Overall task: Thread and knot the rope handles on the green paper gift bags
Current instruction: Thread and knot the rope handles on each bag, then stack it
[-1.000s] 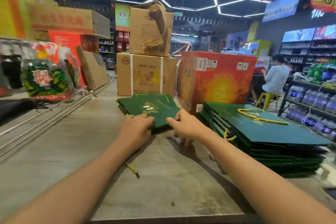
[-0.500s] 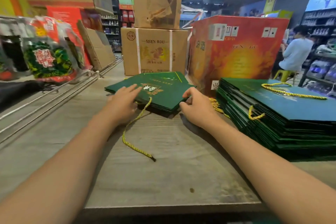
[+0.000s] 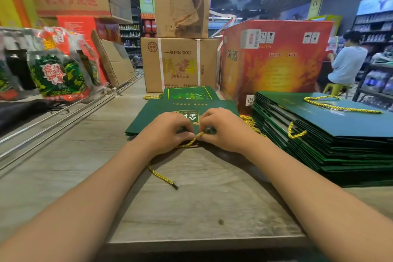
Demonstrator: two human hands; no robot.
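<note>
Lying flat on the wooden tabletop [image 3: 63, 176], a small pile of green paper gift bags [image 3: 153, 117] is seen straight ahead, its near edge worked by both hands. A yellow twisted rope [image 3: 192, 141] is pinched at that edge between the curled fingers of the left hand [image 3: 168, 131] and the right hand [image 3: 223, 128], which are held close together, almost touching. From under the left hand the rope's free length is trailed toward the viewer across the tabletop, and its dark-tipped end [image 3: 175, 186] is left lying loose on the wood. Just to the right, a taller stack of green bags [image 3: 340, 140] is laid flat, with yellow rope handles [image 3: 338, 107] resting on its top and side. Behind the small pile, a brown cardboard box [image 3: 180, 64] marked SHEN ROU is stood upright, with a second, torn box on top, and a red carton [image 3: 274, 64] is placed beside it.
</note>
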